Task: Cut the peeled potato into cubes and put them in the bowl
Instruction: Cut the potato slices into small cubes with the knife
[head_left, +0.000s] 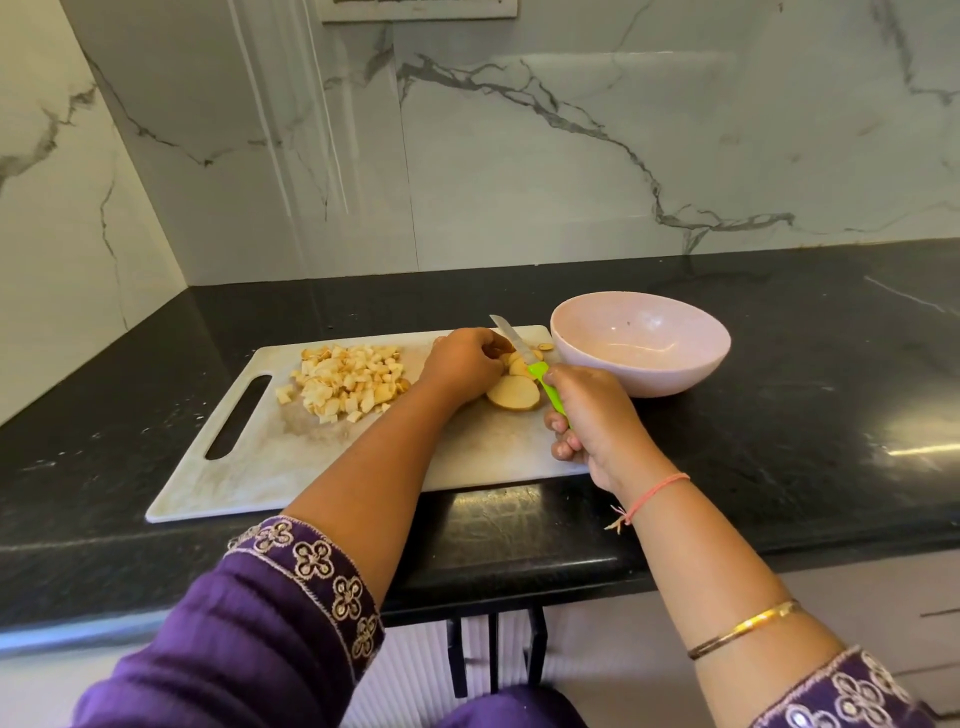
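- White plastic cutting board lies on the black countertop, with its handle slot at the left end.
- Pale potato cubes sit in 1 loose heap on the board's left half.
- Uncut potato slices lie at the board's right end, near the bowl. The nearest slice lies flat, cut face up.
- Over the far slices rests the left hand, its fingers curled down and holding them against the board.
- Round the green handle of the knife the right hand is wrapped tight. The blade slants away across the slices, close by the left fingertips.
- Pink bowl stands on the countertop at the board's far right corner.
- Grey-veined marble wall rises behind the counter.
- Purple embroidered sleeves cover both upper forearms, and 1 gold bangle and 1 pink thread circle the right arm.
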